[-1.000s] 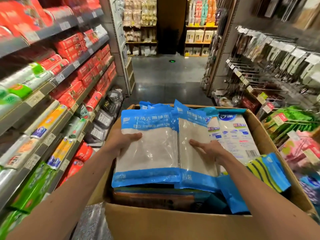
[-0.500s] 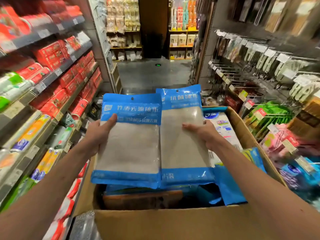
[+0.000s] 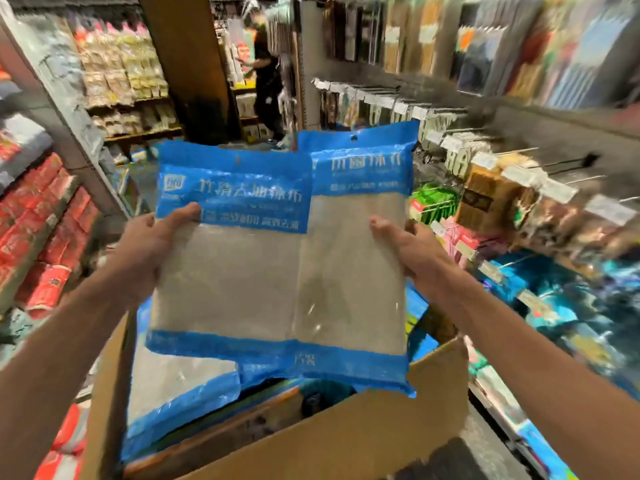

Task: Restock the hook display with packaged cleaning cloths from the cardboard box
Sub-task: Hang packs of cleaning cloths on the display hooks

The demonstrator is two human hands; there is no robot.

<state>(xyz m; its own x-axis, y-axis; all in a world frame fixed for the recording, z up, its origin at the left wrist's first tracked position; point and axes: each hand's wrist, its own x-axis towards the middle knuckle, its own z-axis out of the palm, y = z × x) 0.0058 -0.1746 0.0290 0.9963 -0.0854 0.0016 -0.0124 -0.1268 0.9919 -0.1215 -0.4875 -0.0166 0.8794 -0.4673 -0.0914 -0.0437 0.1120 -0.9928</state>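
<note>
Blurred hook display (image 3: 512, 161) at right; both hands' fingers hidden behind gripped cloth packs (image 3: 277, 265) above cardboard box (image 3: 311, 448).

Count: two hands, left hand (image 3: 145, 251) and right hand (image 3: 412, 254); two held cloth packs (image 3: 277, 271); one more pack (image 3: 180, 382) in one cardboard box (image 3: 311, 452); one bystander (image 3: 265, 74).

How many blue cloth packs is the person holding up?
2. The left cloth pack is in the left hand; the right cloth pack, partly tucked behind it, is in the right hand. More lie below in the cardboard box.
</note>
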